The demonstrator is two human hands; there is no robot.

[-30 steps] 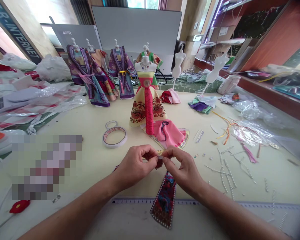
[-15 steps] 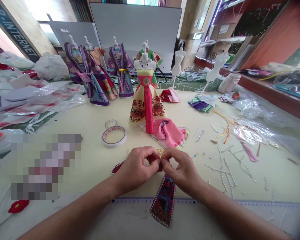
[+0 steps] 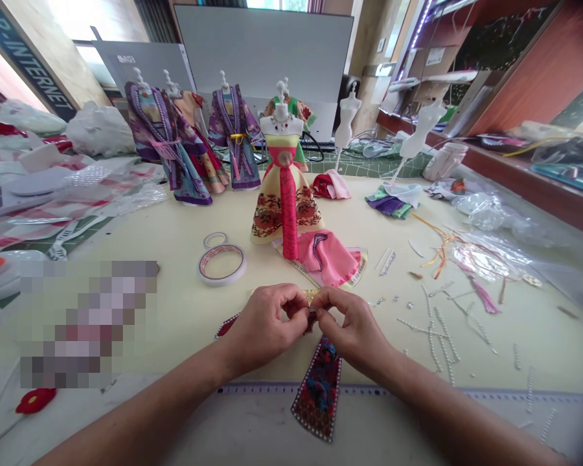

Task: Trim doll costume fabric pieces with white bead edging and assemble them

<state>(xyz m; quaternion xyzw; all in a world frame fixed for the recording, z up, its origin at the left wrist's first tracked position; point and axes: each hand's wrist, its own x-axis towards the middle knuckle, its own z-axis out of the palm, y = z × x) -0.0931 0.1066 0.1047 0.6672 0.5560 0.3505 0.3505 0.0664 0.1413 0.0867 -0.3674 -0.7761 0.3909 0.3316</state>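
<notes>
My left hand (image 3: 276, 320) and my right hand (image 3: 352, 320) meet at the middle of the table, each in a pinch. Between the fingertips is a small bit of dark red fabric (image 3: 311, 318), mostly covered by the fingers. Below my right hand hangs or lies a flared patterned fabric panel (image 3: 319, 391), red, blue and brown, edged with white beads. Another bead-edged red end (image 3: 227, 325) shows left of my left hand. Whether these pieces join is hidden. Behind the fingers lies a strip with gold gems (image 3: 312, 297).
A dressed doll mannequin (image 3: 284, 194) stands beyond my hands, with pink fabric (image 3: 335, 257) at its foot. A tape roll (image 3: 222, 265) lies left, loose bead strings (image 3: 440, 333) right. A ruler (image 3: 364, 390) runs along the front. Robed mannequins (image 3: 233, 136) stand behind.
My right fingertips have shifted slightly away from the left ones, and a little more of the dark red fabric shows between them. The surroundings stay put.
</notes>
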